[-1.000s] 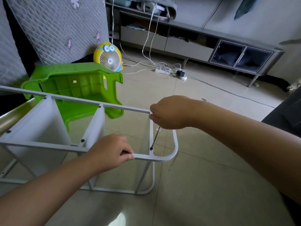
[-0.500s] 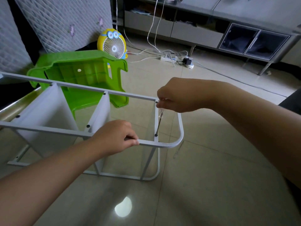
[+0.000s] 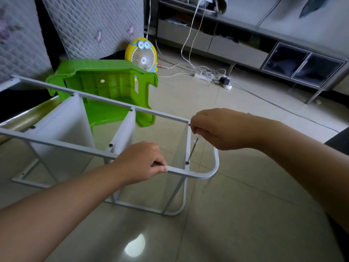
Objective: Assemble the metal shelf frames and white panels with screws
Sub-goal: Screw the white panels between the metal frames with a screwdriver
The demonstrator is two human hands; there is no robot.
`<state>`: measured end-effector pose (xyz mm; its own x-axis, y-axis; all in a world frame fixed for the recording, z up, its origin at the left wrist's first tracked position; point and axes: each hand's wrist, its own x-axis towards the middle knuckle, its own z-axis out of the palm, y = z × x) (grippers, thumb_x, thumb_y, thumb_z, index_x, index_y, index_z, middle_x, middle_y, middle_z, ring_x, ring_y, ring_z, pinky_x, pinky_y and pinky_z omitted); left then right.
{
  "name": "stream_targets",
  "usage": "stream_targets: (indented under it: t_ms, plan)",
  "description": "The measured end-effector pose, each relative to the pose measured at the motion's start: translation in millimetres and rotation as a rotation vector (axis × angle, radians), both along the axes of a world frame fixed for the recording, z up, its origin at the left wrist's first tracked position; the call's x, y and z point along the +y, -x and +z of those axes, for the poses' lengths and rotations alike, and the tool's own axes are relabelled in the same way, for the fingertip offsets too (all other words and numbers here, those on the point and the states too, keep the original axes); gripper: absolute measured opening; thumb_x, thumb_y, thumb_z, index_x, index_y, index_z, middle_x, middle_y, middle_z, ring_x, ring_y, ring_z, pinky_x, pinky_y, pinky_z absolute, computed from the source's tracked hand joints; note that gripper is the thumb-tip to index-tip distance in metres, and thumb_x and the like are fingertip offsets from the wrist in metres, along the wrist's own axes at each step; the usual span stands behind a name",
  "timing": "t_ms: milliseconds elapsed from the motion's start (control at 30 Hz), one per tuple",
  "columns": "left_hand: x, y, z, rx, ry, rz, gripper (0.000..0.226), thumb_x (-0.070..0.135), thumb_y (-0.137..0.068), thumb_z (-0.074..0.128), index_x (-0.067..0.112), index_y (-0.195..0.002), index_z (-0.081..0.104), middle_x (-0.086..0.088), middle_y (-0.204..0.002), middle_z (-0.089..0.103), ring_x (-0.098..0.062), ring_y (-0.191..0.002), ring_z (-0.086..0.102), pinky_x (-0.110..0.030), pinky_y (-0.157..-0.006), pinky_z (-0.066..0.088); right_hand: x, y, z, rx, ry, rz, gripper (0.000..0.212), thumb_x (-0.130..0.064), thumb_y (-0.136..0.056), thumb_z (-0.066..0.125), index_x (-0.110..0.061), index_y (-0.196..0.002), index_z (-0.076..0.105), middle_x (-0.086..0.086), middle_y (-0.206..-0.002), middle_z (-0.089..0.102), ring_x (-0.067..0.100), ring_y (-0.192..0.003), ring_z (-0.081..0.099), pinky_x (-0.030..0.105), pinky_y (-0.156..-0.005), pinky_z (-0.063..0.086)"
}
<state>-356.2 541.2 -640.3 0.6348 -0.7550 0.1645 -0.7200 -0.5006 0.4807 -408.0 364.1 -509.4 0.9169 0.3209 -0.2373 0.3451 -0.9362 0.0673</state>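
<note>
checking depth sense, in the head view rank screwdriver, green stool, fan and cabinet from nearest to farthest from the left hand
1. screwdriver, held by the right hand, beside the left hand
2. green stool, behind the frame
3. fan, behind the stool
4. cabinet, along the far wall

Hidden: screwdriver (image 3: 192,149) handle, inside right hand (image 3: 217,127); cut by picture edge: frame (image 3: 56,143) left end.
</note>
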Motion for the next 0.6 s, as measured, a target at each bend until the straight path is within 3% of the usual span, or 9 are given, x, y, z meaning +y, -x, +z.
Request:
stream_targets:
  t_ms: [133, 233, 333, 400, 500, 600]
  plan:
    - [-0.3, 0.5, -1.7, -0.008, 0.021, 0.013, 0.049, 0.053, -0.069, 0.043, 0.023, -0.091, 0.075, 0.014, -0.069, 0.046, -0.014, -0.082, 0.053, -0.006, -0.058, 0.022, -11.8, -3.2, 2.5, -0.007, 0.033, 0.009, 0.024, -0.026, -0.095, 0.044, -0.008, -0.092, 0.06, -0.002, -0.075, 0.056, 0.012, -0.067, 0.045, 0.024, -0.067, 0.036]
    - [0.4, -0.2, -3.2, -0.007, 0.054, -0.002, 0.064, 0.064, -0.064, 0.032, 0.024, -0.085, 0.076, 0.016, -0.061, 0.039, -0.01, -0.074, 0.049, -0.007, -0.057, 0.022, -7.3, -8.0, 2.7, -0.027, 0.111, -0.049, 0.036, -0.034, -0.097, 0.038, -0.011, -0.071, 0.048, -0.005, -0.058, 0.039, 0.008, -0.055, 0.033, 0.026, -0.058, 0.028]
    - [-0.2, 2.1, -4.4, -0.013, 0.057, 0.007, 0.051, 0.057, -0.068, 0.043, 0.022, -0.085, 0.076, 0.013, -0.066, 0.044, -0.013, -0.076, 0.052, -0.009, -0.057, 0.024, 2.5, -10.4, 0.2, -0.015, 0.181, -0.103, 0.046, -0.039, -0.098, 0.032, -0.015, -0.059, 0.036, -0.004, -0.06, 0.036, 0.012, -0.059, 0.034, 0.027, -0.066, 0.034]
    - [-0.5, 3.2, -5.7, -0.011, 0.064, 0.019, 0.047, 0.052, -0.068, 0.046, 0.022, -0.087, 0.076, 0.008, -0.071, 0.05, -0.014, -0.078, 0.052, -0.01, -0.058, 0.025, 7.1, -8.4, -0.2, -0.005, 0.211, -0.092, 0.041, -0.04, -0.098, 0.03, -0.016, -0.066, 0.041, -0.003, -0.065, 0.039, 0.015, -0.067, 0.04, 0.031, -0.072, 0.041]
    - [-0.4, 1.5, -5.7, -0.013, 0.064, 0.022, 0.058, 0.061, -0.066, 0.037, 0.024, -0.089, 0.075, 0.011, -0.068, 0.047, -0.008, -0.075, 0.047, -0.008, -0.057, 0.024, 5.8, -3.3, 1.5, 0.038, 0.173, -0.073, 0.027, -0.034, -0.097, 0.035, -0.012, -0.1, 0.05, 0.001, -0.091, 0.047, 0.018, -0.082, 0.047, 0.032, -0.079, 0.042]
    - [-0.5, -0.1, -5.8, -0.024, 0.004, 0.021, 0.051, 0.053, -0.069, 0.038, 0.027, -0.095, 0.074, 0.015, -0.066, 0.039, -0.006, -0.077, 0.042, -0.008, -0.056, 0.023, 1.7, -0.4, 2.3, 0.024, 0.181, 0.024, 0.022, -0.029, -0.096, 0.043, -0.012, -0.107, 0.05, -0.001, -0.099, 0.043, 0.014, -0.082, 0.045, 0.028, -0.078, 0.043]
